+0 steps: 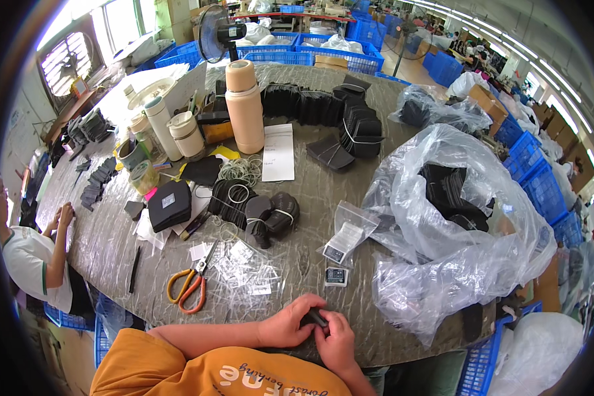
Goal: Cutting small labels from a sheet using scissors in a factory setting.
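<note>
At the table's near edge my left hand (288, 325) and my right hand (336, 340) are closed together around a small dark piece (315, 318), probably one of the black pads; the fingers cover most of it. Just beyond them lies a small dark-faced label card (336, 276). A clear zip bag (351, 231) with more cards sits behind that. To the left, scissors (190, 280) with orange and yellow handles rest beside a scatter of small clear packets (247, 269). Banded bundles of black pads (282, 212) lie farther up.
A large clear plastic bag (462, 257) holding black pieces spreads over the table's right side. A peach bottle (244, 109), a white tumbler (162, 129), rubber bands (243, 171) and a stack of black squares (169, 206) stand farther back. Another person (38, 264) works at the left.
</note>
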A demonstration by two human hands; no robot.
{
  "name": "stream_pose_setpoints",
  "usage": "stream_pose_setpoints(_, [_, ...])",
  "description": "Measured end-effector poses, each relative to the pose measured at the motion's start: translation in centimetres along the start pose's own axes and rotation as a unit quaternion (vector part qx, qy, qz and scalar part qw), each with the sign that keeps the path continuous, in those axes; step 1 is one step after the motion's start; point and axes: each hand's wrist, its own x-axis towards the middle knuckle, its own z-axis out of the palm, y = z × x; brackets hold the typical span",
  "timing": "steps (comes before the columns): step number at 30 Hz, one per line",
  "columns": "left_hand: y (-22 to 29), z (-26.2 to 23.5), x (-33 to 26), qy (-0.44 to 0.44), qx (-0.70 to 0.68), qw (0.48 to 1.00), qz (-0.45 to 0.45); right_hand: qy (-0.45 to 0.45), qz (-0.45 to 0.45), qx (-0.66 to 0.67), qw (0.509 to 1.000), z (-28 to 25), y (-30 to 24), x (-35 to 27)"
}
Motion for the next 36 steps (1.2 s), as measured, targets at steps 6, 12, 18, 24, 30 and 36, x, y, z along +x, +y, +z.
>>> stream_pose_setpoints(6, [-1.2, 0.7, -0.4, -0.003, -0.346, 0.931, -0.117, 0.029, 0.005, 0.006, 1.000, 0.6, -0.1, 0.2])
stream_pose_setpoints(12, [-1.2, 0.7, -0.3, 0.037, -0.391, 0.915, -0.095, 0.042, 0.006, -0.006, 0.999, 0.7, -0.1, 0.2])
stream_pose_setpoints(18, [-0.3, -1.1, 0.6, 0.049, -0.039, 0.998, 0.002, 0.050, 0.040, 0.007, 0.998, 1.0, 0.5, 0.1])
stream_pose_setpoints(24, [1.3, -2.1, 2.5, -0.010, 0.184, 0.977, 0.104, 0.038, 0.068, 0.038, 0.996, 0.8, -0.2, 0.2])
stream_pose_setpoints(30, [2.5, -2.2, 3.5, -0.118, 0.250, 0.950, 0.148, 0.063, 0.029, -0.020, 0.997, 0.8, 0.3, -0.2])
stream_pose_setpoints(36, [-2.5, 0.0, 0.5, 0.055, -0.272, 0.954, -0.118, 0.035, 0.027, -0.026, 0.999, 0.3, -0.2, 0.2])
